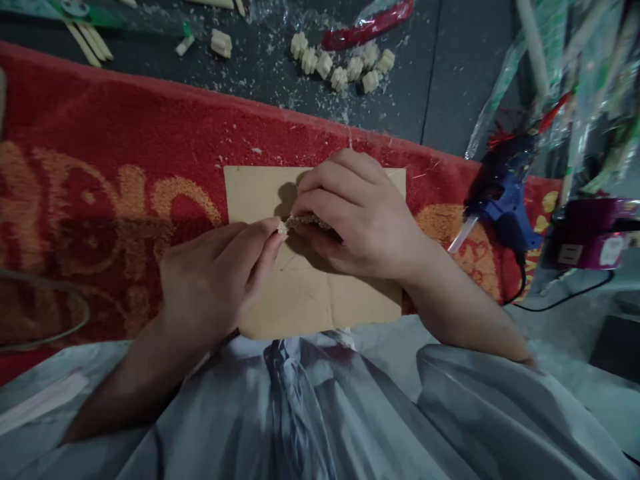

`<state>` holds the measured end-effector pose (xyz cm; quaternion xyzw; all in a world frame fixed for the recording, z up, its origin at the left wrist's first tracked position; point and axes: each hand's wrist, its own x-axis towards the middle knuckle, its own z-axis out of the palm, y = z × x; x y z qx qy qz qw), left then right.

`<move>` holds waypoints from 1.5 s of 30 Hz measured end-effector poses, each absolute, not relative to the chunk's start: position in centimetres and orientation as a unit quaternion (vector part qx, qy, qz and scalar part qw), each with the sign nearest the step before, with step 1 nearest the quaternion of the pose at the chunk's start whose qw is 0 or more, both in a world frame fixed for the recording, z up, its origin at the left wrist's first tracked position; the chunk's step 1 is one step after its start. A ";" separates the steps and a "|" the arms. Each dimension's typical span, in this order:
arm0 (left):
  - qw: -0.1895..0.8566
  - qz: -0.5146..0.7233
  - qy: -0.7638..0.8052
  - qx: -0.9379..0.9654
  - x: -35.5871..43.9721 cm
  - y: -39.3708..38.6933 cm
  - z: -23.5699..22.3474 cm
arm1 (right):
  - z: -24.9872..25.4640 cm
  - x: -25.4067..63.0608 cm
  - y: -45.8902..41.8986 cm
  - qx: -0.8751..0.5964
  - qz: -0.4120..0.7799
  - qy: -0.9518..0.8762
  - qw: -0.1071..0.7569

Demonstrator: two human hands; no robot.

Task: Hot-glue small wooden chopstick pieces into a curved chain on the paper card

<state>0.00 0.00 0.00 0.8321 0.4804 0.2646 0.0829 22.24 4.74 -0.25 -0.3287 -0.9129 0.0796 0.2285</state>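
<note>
"How is the room around the cardboard sheet (300,307) laid out, taken from left to right?"

"Beyond the sheet's left edge, a broad stretch of red towel (115,127) is seen, and the lower part of that edge is overlapped by the left hand (215,273). Past the far edge, a narrow band of towel is met, then a dark surface (415,73), on which a cluster of pale notched pieces (340,79) is surrounded by shavings. The near edge is closely bordered by grey clothing (340,400)."

"And to the right?"

"The sheet's right edge is crossed at the wrist of the right hand (355,207). Beyond it, the towel is partly covered by a blue glue gun (510,213); farther right, a purple box (585,233) is seen."

"Where is the pale knobbly strip (305,219) held?"

"Over the sheet's upper middle. Its left end is pinched between left thumb and forefinger; its right part is clasped, half hidden, between right thumb and curled fingers. Whether the sheet is touched by it cannot be told."
</note>
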 end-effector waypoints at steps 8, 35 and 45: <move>0.074 0.272 0.472 0.835 0.0 0.1 0.0 | -0.6 22.4 4.7 -0.337 0.112 -0.911 0.212; 0.084 0.276 0.484 0.826 0.0 0.2 0.1 | -0.7 22.8 4.8 -0.337 0.153 -0.902 0.224; 0.125 0.252 0.510 0.813 0.2 0.2 0.5 | -1.1 23.1 4.7 -0.327 0.174 -0.902 0.220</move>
